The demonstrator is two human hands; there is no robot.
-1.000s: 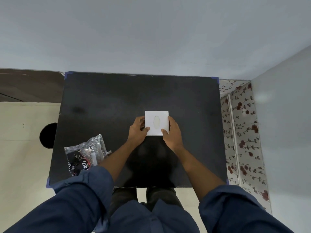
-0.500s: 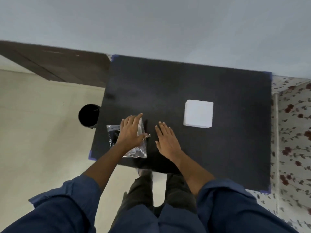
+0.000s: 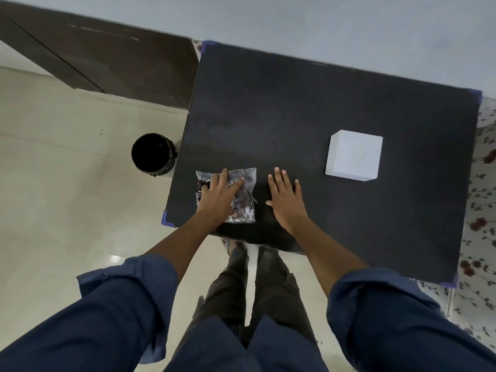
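A clear plastic bag [image 3: 245, 196] with dark contents lies near the front left corner of the black table [image 3: 308, 124]. My left hand [image 3: 218, 196] lies on top of the bag, fingers spread and fairly straight, covering its left half. My right hand [image 3: 285, 201] rests flat on the table just right of the bag, fingers straight, holding nothing. A white square box [image 3: 353, 156] sits alone on the table's right side, well away from both hands.
A round black bin [image 3: 153, 154] stands on the tiled floor against the table's left edge. A dark wooden panel [image 3: 107, 57] runs along the back left. Floral-patterned covering [image 3: 480, 216] shows beyond the table's right edge. My legs are below the front edge.
Both hands have left the white box and moved left. My left hand has come down on the plastic bag, my right hand lies flat beside it. The view has swung left.
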